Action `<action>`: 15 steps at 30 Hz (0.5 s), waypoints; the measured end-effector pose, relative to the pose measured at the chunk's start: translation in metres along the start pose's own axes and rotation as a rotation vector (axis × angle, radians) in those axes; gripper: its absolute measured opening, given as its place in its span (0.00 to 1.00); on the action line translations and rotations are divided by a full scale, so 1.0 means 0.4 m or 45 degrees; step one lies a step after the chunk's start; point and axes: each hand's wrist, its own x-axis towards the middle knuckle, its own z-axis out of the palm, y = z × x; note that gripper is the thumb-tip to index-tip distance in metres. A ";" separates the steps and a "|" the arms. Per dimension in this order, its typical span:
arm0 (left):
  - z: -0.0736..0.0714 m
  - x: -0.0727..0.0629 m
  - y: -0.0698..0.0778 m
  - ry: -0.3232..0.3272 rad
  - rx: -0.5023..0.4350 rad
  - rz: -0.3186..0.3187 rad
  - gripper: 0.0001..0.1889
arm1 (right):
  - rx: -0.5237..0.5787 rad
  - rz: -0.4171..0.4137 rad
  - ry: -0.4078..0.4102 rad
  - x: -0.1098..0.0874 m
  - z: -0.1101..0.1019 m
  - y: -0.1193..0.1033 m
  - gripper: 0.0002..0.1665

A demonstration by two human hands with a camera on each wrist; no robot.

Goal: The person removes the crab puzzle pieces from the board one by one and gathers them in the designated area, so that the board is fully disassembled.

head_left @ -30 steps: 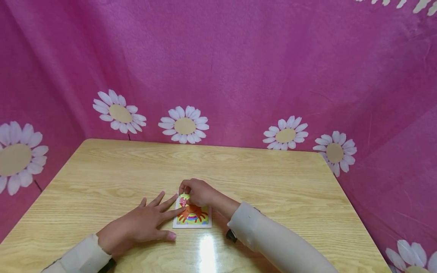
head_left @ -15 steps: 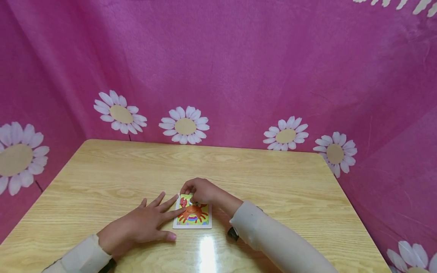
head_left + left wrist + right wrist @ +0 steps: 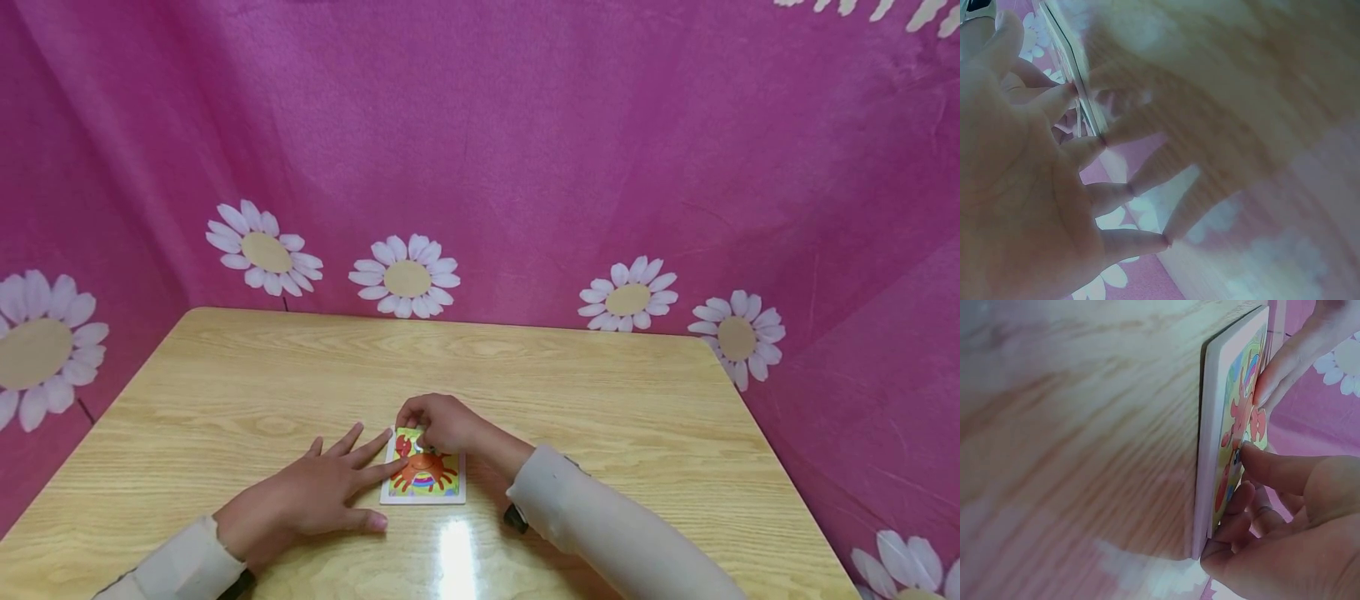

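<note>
A small square jigsaw puzzle with a red crab on yellow lies flat on the table in a white frame. My right hand is over its far edge, fingers curled, pinching a puzzle piece with a red claw at the far left corner. In the right wrist view, that claw piece stands slightly proud of the frame, with the thumb on the picture. My left hand spreads its straight fingers on the table, one fingertip resting on the crab.
The wooden table reaches back to a pink curtain printed with white daisies. Light glares off the tabletop in front of the puzzle. Both forearms come in from the near side.
The right hand has shifted slightly right, and its thumb has drawn back from the claw, showing more of the crab. The claw piece looks flatter than before. The left hand stays put.
</note>
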 end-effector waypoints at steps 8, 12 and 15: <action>0.001 0.001 -0.002 0.001 0.016 0.000 0.43 | 0.010 0.011 -0.003 -0.001 -0.002 -0.002 0.22; 0.001 0.001 -0.003 0.009 0.028 0.006 0.43 | -0.006 0.005 -0.011 0.002 -0.004 -0.002 0.21; 0.000 0.001 -0.004 0.012 0.025 0.017 0.43 | 0.007 0.015 -0.011 0.005 -0.003 -0.002 0.22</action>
